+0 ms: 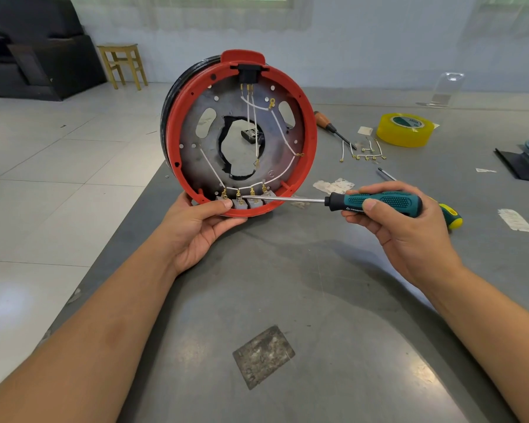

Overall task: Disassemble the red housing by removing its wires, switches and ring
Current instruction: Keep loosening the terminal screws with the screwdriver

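I hold the red housing (pixel 303 96) upright on the grey table (pixel 287 285), my left hand (pixel 196 227) gripping its lower rim, thumb beside the grey switches (pixel 248 203). My right hand (pixel 406 227) clasps the teal screwdriver (pixel 379 203), its tip touching a switch terminal.

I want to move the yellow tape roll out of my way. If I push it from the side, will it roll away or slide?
The yellow tape roll lies flat on the grey table, so it would probably slide, not roll. It looks thick and full, so likely somewhat heavy for its size. The smooth tabletop may let it glide easily toward the loose wires beside it.
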Action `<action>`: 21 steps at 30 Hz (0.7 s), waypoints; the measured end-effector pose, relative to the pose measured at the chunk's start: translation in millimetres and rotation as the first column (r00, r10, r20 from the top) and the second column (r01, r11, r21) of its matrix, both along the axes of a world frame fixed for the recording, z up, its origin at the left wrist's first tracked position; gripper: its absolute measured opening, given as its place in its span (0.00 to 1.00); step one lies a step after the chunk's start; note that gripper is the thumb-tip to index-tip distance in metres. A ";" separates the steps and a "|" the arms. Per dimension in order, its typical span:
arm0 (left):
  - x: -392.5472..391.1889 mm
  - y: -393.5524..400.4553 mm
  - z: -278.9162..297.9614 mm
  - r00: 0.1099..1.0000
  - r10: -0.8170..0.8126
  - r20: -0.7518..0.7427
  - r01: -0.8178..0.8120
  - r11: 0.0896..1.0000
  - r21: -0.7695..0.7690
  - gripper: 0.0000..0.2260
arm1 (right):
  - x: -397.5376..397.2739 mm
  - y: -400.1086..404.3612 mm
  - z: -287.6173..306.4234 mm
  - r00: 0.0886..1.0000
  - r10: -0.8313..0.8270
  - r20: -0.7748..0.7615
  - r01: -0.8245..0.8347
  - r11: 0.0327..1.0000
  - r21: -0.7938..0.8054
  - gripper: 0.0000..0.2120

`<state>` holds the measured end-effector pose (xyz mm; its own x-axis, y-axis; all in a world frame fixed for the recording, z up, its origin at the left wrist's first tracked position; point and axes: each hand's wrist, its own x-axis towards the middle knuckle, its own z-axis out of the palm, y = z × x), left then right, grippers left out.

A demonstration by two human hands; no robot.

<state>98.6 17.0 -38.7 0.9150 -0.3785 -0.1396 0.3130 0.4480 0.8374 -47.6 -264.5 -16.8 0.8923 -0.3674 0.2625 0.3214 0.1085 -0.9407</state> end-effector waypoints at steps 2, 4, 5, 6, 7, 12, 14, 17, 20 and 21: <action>1.1 0.3 -0.4 1.000 0.018 -0.015 -0.018 1.000 -0.016 0.23 | -0.4 1.2 -1.7 0.999 0.033 -0.002 -0.033 0.997 -0.068 0.16; 1.3 0.4 -1.4 0.999 0.029 -0.023 -0.029 0.999 -0.019 0.22 | 0.9 6.4 -4.7 0.997 0.076 0.012 -0.074 0.990 -0.121 0.14; 1.2 0.3 -2.0 0.999 0.031 -0.023 -0.032 0.999 -0.014 0.23 | 2.2 9.4 -6.5 0.996 0.089 0.023 -0.085 0.986 -0.140 0.11; 1.0 0.1 -2.5 0.999 0.031 -0.020 -0.031 0.999 -0.009 0.24 | 3.4 12.1 -7.6 0.995 0.092 0.030 -0.086 0.985 -0.151 0.10; 0.6 0.0 -2.8 0.999 0.028 -0.016 -0.028 1.000 -0.007 0.24 | 4.3 13.8 -8.2 0.996 0.086 0.032 -0.080 0.985 -0.151 0.09; 1.9 0.9 -2.9 0.999 0.025 -0.022 -0.025 0.999 -0.021 0.23 | 2.7 9.0 -3.2 0.997 0.023 0.070 -0.024 1.000 0.009 0.08; 1.7 0.8 -2.7 1.000 0.015 -0.017 -0.015 1.000 -0.013 0.24 | 1.5 4.9 -0.7 0.997 -0.022 0.070 0.020 0.999 0.030 0.07; 0.7 0.6 -2.0 1.000 -0.001 -0.008 0.001 1.000 -0.003 0.25 | 1.0 1.6 1.3 0.996 -0.058 0.069 0.056 0.998 0.029 0.06; -0.2 0.5 -0.9 1.000 -0.002 -0.012 0.002 1.000 -0.009 0.26 | 0.7 2.0 2.5 0.995 -0.068 0.073 0.068 0.998 0.000 0.09; -0.7 0.4 -0.7 1.000 -0.004 -0.010 0.004 1.000 -0.010 0.26 | 0.5 3.0 2.9 0.995 -0.069 0.072 0.070 0.998 -0.008 0.11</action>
